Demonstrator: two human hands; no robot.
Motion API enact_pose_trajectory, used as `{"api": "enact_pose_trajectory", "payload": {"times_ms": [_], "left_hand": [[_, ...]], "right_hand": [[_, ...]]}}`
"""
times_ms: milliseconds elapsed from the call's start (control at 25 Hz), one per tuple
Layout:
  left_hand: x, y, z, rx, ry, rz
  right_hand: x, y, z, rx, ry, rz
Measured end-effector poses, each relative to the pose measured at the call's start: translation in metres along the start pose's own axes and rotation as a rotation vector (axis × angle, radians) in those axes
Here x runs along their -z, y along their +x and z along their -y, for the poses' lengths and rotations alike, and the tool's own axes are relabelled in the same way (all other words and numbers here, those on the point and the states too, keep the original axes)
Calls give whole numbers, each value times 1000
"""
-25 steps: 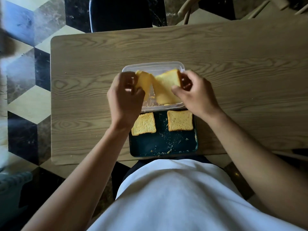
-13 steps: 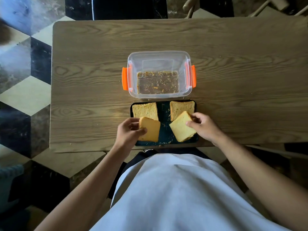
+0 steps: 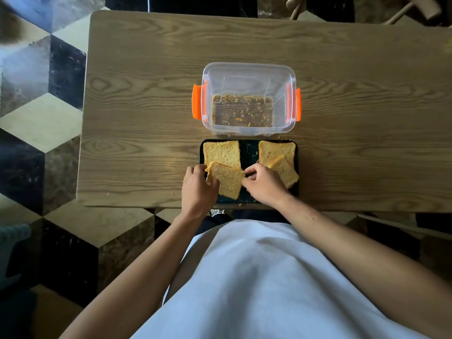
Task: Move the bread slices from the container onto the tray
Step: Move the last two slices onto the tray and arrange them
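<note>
A dark tray (image 3: 249, 152) sits at the table's near edge. Two bread slices lie flat on its far half, one on the left (image 3: 221, 152) and one on the right (image 3: 276, 149). A third slice (image 3: 285, 171) leans on the right one, partly under my right hand (image 3: 265, 185). My left hand (image 3: 198, 187) grips the left edge of a fourth slice (image 3: 227, 181), which is tilted over the tray's near left part. My right hand's thumb and fingers pinch that slice's right corner. The clear container (image 3: 249, 66) with orange latches stands just behind the tray and holds only crumbs.
The wooden table (image 3: 146, 94) stretches wide on both sides of the tray, and crumbs are scattered near the tray. Chair parts (image 3: 415, 11) show beyond the far right edge. My white shirt fills the lower view.
Both hands lifted a slice each out of the container and brought them down to the tray's near half. My right hand has let its slice go and shifted left to the other slice.
</note>
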State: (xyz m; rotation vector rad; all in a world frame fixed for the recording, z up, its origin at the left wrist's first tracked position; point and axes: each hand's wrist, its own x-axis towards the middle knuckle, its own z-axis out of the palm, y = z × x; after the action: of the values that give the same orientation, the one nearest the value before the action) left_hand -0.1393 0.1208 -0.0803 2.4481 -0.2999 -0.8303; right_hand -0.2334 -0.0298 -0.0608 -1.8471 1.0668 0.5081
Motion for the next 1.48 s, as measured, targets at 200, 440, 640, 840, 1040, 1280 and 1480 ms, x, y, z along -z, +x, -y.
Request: {"api": "enact_pose_trajectory", "payload": {"times_ms": [200, 440, 640, 840, 1040, 1280, 1480], "left_hand": [[5, 9, -7, -52, -26, -59], [3, 21, -15, 58, 15, 8], [1, 23, -14, -20, 174, 13], [5, 29, -13, -41, 198, 71], [4, 26, -11, -78, 210, 63], [1, 3, 6, 3, 1, 33], [-5, -7, 6, 18, 4, 68]], "right_hand": [[-17, 12, 18, 74, -163, -127], [-25, 32, 38, -12, -156, -81], [-30, 35, 43, -11, -113, -112], [-32, 36, 42, -12, -62, -121], [-31, 33, 39, 33, -60, -108], [-27, 18, 13, 15, -65, -151], [-41, 9, 1, -112, 81, -61]]}}
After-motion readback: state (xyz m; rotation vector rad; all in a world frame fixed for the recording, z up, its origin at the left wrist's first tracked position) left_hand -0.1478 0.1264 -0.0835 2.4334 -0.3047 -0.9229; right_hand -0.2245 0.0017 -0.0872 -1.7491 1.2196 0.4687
